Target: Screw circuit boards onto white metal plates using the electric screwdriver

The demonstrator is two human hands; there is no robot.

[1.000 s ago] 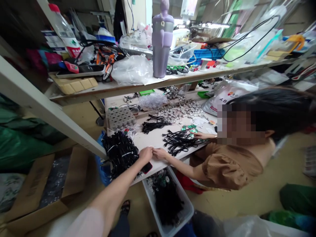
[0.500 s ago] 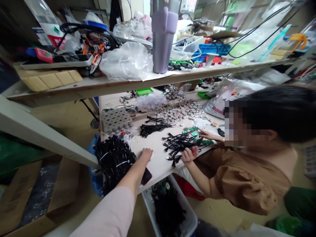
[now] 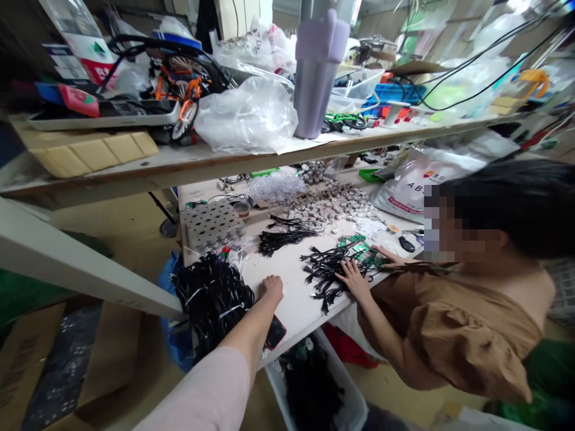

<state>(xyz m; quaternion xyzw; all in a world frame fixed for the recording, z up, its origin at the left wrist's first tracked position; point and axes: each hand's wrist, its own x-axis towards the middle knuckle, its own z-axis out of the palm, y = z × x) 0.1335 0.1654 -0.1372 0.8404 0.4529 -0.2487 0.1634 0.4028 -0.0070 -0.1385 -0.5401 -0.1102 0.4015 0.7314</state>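
My left hand [image 3: 272, 288] rests on the white table [image 3: 290, 284] with its fingers curled closed. Whatever they may hold is hidden under the hand. Left of it lies a big pile of black cables [image 3: 211, 299], tied in bundles with white ties. A phone [image 3: 275, 333] with a red edge lies by my wrist, partly covered by my forearm. Beyond my hand is a smaller bunch of black cables [image 3: 281, 239]. My right hand is out of view. To the right, a co-worker's hands [image 3: 354, 278] are spread over black cables [image 3: 326, 269] joined to green circuit boards [image 3: 358, 244].
A shelf [image 3: 251, 157] crosses above the table, bearing a purple tumbler [image 3: 317, 84], plastic bags and toy bicycles [image 3: 182, 99]. Small whitish parts [image 3: 332, 206] are heaped at the back. A clear bin [image 3: 354, 383] of black cables stands below the table edge. A white post [image 3: 90, 257] stands left.
The co-worker's nearer hand has gone from raised and curled to lying spread on the cables. My left hand stays closed at about the same spot on the table; the view has shifted slightly.
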